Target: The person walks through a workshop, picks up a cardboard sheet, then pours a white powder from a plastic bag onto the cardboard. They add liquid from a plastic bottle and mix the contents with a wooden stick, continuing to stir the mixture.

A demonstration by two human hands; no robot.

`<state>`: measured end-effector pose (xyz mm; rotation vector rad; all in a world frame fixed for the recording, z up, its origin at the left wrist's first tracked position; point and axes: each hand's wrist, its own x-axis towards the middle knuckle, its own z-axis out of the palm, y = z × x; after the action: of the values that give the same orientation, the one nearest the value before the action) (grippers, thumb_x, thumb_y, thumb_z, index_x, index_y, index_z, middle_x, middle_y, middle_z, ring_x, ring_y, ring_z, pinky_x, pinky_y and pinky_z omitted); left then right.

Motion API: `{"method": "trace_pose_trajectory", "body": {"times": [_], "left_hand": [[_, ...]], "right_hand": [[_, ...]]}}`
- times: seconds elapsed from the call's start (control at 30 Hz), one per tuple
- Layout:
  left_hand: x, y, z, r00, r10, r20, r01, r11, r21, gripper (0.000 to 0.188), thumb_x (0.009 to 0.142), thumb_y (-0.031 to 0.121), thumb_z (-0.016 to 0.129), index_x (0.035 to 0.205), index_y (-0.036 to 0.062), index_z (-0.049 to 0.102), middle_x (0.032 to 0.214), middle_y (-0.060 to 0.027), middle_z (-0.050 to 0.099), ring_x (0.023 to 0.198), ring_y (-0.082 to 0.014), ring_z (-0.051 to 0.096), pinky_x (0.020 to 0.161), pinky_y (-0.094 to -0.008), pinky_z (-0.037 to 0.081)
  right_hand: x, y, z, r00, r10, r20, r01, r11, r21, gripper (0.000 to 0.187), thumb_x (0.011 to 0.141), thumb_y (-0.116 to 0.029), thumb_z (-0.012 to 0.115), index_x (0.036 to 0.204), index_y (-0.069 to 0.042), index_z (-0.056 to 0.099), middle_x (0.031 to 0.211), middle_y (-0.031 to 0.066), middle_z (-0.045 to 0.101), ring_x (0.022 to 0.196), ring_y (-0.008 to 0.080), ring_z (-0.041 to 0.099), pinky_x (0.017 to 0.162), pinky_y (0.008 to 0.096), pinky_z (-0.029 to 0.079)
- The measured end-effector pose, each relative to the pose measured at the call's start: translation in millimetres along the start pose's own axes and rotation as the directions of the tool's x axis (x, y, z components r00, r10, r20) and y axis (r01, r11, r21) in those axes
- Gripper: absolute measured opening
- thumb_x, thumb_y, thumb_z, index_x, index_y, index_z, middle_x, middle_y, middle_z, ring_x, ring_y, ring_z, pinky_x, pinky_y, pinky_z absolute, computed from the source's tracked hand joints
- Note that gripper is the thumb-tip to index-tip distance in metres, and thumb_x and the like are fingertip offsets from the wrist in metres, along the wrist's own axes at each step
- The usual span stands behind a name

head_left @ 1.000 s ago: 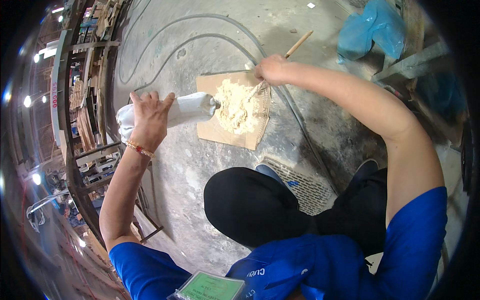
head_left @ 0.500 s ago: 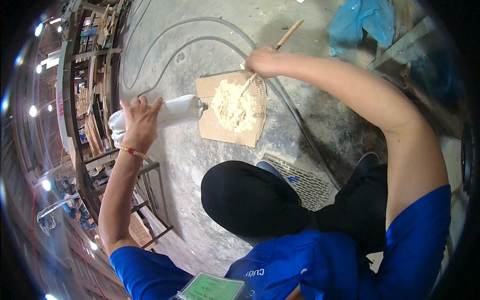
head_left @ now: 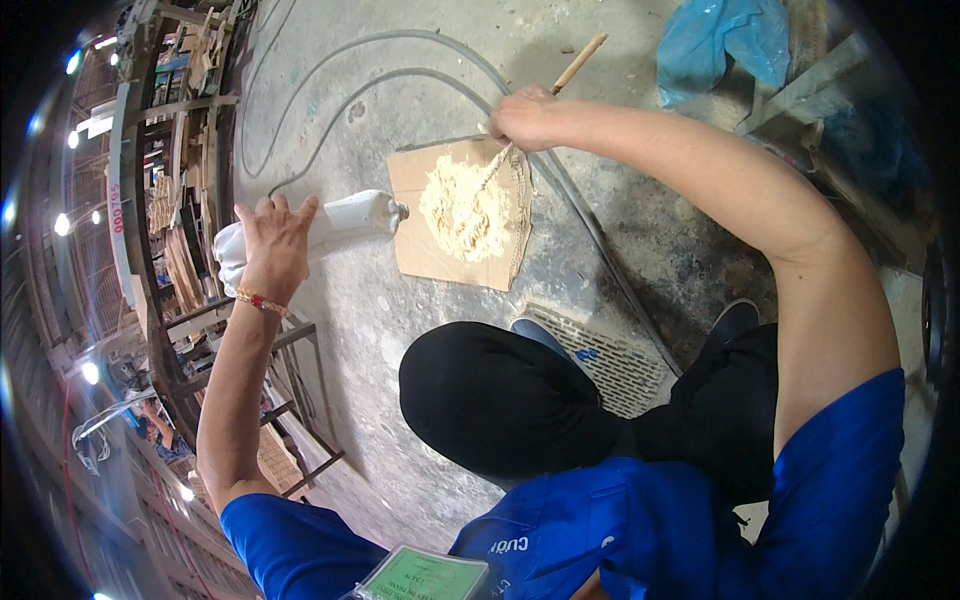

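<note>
My left hand (head_left: 275, 245) is wrapped round a white plastic bottle (head_left: 355, 218), which is tilted on its side with its dark neck toward a piece of brown cardboard (head_left: 415, 255). On the cardboard lies a spread heap of pale yellow, paste-like stuff (head_left: 465, 225). My right hand (head_left: 523, 118) grips a wooden stick (head_left: 580, 65) over the cardboard's far right corner. The stick's tan end sticks out beyond the hand, while its lower end, coated in the pale stuff, reaches into the heap. My right fingers are partly hidden behind the hand.
A grey hose (head_left: 420, 75) loops across the concrete floor and runs down past the cardboard's right side. By my feet is a slotted grate (head_left: 610, 370). A blue plastic bag (head_left: 720, 50) lies at the far right. Racks of wood pieces (head_left: 185, 200) line the left.
The view has shifted very slightly. Both hands keep their grips, and the bottle and the stick show hardly any movement.
</note>
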<state>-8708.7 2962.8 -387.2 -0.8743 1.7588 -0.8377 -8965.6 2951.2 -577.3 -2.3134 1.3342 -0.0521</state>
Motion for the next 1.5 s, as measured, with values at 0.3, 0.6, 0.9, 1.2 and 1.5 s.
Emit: {"method": "trace_pose_trajectory", "body": {"times": [0.3,0.6,0.9,1.2,1.5], "left_hand": [[2.4,2.9,0.6,0.998,0.009,0.066,-0.006,0.999,-0.038,0.096,0.044,0.018,0.086,0.130,0.0252,0.043,0.106,-0.0064,0.053,0.103,-0.0243,0.051,0.094,-0.0504,0.033],[0.9,0.6,4.3,0.999,0.002,0.047,0.000,0.999,-0.043,0.097,0.044,0.016,0.085,0.131,0.0243,0.043,0.106,-0.0071,0.052,0.102,-0.0247,0.050,0.096,-0.0520,0.032],[-1.6,-1.5,-2.3,0.996,0.004,0.086,0.002,0.998,-0.068,0.096,0.044,0.014,0.084,0.129,0.0252,0.043,0.104,-0.0059,0.051,0.102,-0.0239,0.050,0.090,-0.0475,0.036],[-5.0,-3.9,-2.0,0.996,-0.001,0.086,0.008,0.997,-0.078,0.090,0.045,0.012,0.083,0.126,0.0236,0.044,0.101,-0.0057,0.051,0.099,-0.0237,0.051,0.086,-0.0435,0.038],[-5.8,-5.5,2.5,0.998,-0.001,0.070,0.007,0.997,-0.078,0.085,0.044,0.014,0.084,0.120,0.0190,0.047,0.102,-0.0066,0.052,0.101,-0.0251,0.051,0.086,-0.0442,0.038]], "right_hand": [[2.7,1.0,3.6,1.000,0.017,-0.005,-0.017,1.000,0.019,0.016,0.074,-0.007,0.058,0.084,-0.014,0.069,0.090,0.0069,0.067,0.089,0.0223,0.063,0.076,0.0388,0.049],[3.3,3.7,7.4,1.000,0.000,-0.017,0.000,1.000,0.022,0.017,0.073,-0.008,0.058,0.085,-0.013,0.069,0.089,0.0079,0.067,0.089,0.0242,0.063,0.075,0.0395,0.050],[4.3,6.2,9.2,1.000,-0.003,-0.017,0.003,1.000,0.011,0.018,0.073,-0.006,0.058,0.085,-0.013,0.069,0.090,0.0090,0.067,0.088,0.0252,0.063,0.075,0.0407,0.050],[1.3,5.3,7.6,1.000,-0.001,-0.027,0.002,1.000,0.024,0.017,0.073,-0.006,0.058,0.085,-0.012,0.068,0.090,0.0095,0.067,0.088,0.0253,0.063,0.075,0.0396,0.050],[0.6,3.9,6.2,1.000,-0.003,-0.028,0.005,0.999,0.038,0.017,0.073,-0.006,0.058,0.084,-0.012,0.068,0.089,0.0096,0.067,0.088,0.0261,0.063,0.075,0.0398,0.050]]}}
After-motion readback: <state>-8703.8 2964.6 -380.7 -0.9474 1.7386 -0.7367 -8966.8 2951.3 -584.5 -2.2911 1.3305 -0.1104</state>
